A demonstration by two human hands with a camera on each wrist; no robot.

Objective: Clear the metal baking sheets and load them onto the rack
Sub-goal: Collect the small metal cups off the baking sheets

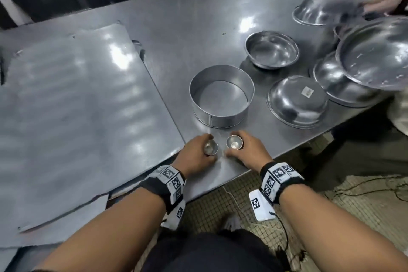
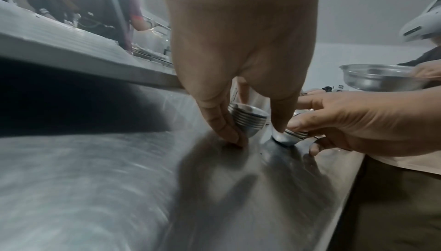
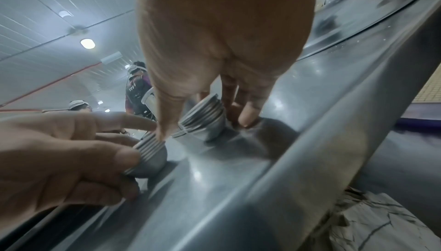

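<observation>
A large flat metal baking sheet point(image 1: 77, 106) lies on the left part of the steel table point(image 1: 198, 17), with more sheet edges showing under it near the front. My left hand point(image 1: 204, 150) pinches a small stack of ribbed metal cups point(image 1: 211, 147) point(image 2: 248, 121) standing on the table just right of the sheet. Beside it, my right hand point(image 1: 241, 147) grips a second stack of the same cups point(image 1: 234, 142) point(image 3: 205, 121), which is tilted in the right wrist view. Both stacks touch the tabletop near its front edge. No rack is in view.
A round metal cake ring point(image 1: 221, 95) stands just beyond my hands. An upright bowl point(image 1: 271, 51), an upturned bowl point(image 1: 297, 101) and several more bowls point(image 1: 375, 55) crowd the right side. Another person's hands point(image 1: 379, 4) handle a bowl at the far right.
</observation>
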